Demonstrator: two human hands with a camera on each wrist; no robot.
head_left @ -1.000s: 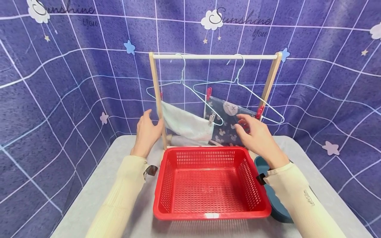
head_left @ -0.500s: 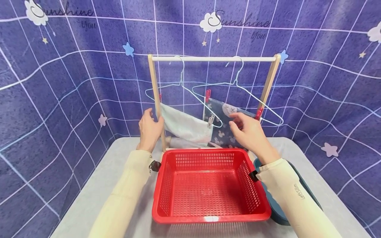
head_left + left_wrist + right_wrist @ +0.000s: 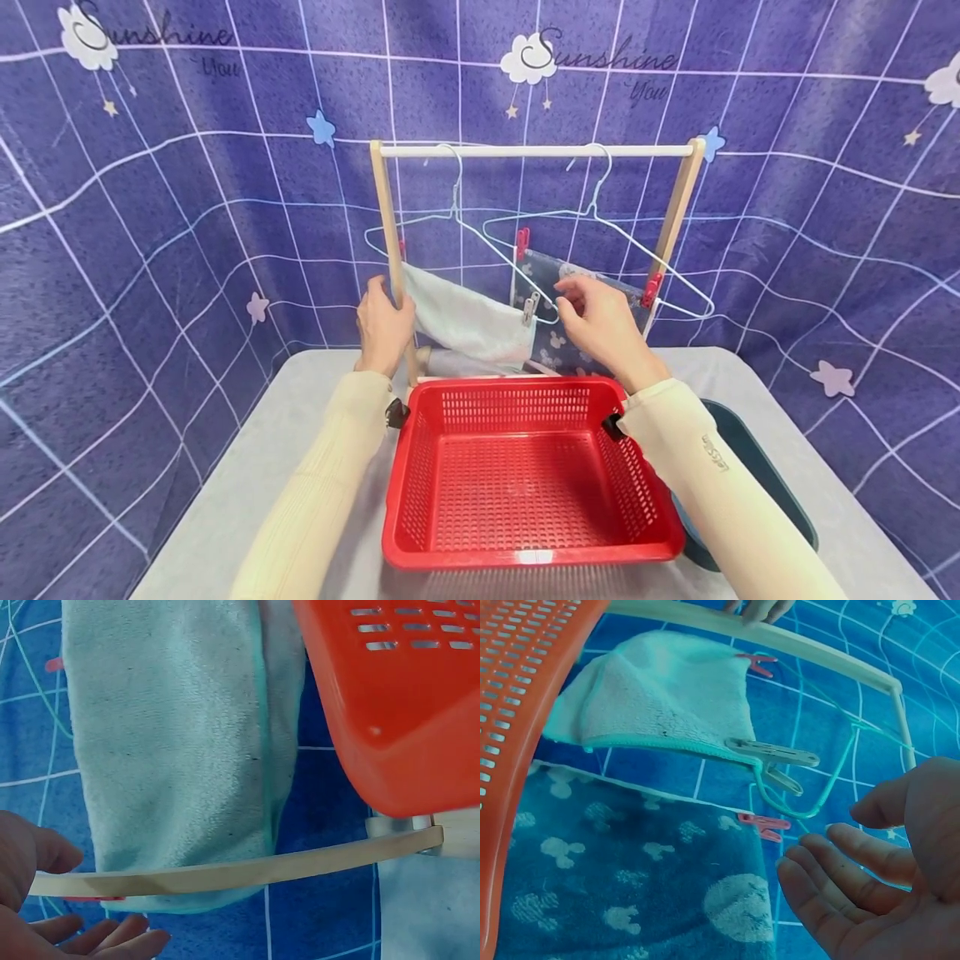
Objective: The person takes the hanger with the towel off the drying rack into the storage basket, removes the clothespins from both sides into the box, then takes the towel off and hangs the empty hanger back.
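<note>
A pale mint cloth (image 3: 465, 321) hangs slantwise from the left wire hanger (image 3: 495, 246). A grey clothespin (image 3: 530, 308) holds its right corner, and a pink clothespin (image 3: 757, 666) is at the other. My right hand (image 3: 600, 323) is close to the grey clothespin, thumb and fingers spread apart with nothing between them. Behind it a dark patterned cloth (image 3: 645, 862) hangs from the right hanger (image 3: 645, 250) by two red clothespins (image 3: 652, 289). At the left wooden post (image 3: 388, 217), my left hand (image 3: 386, 327) has its thumb and loosely bent fingers on either side; contact is unclear.
A red perforated basket (image 3: 532, 557) stands in front of the rack. To its right is a dark teal tub (image 3: 772, 479), partly covered by my right sleeve. The white rod (image 3: 525, 152) spans the top, and a patterned purple curtain (image 3: 225, 317) hangs behind.
My right hand has moved left, from in front of the dark cloth toward the grey clothespin. My left hand has shifted slightly right, closer to the wooden post.
</note>
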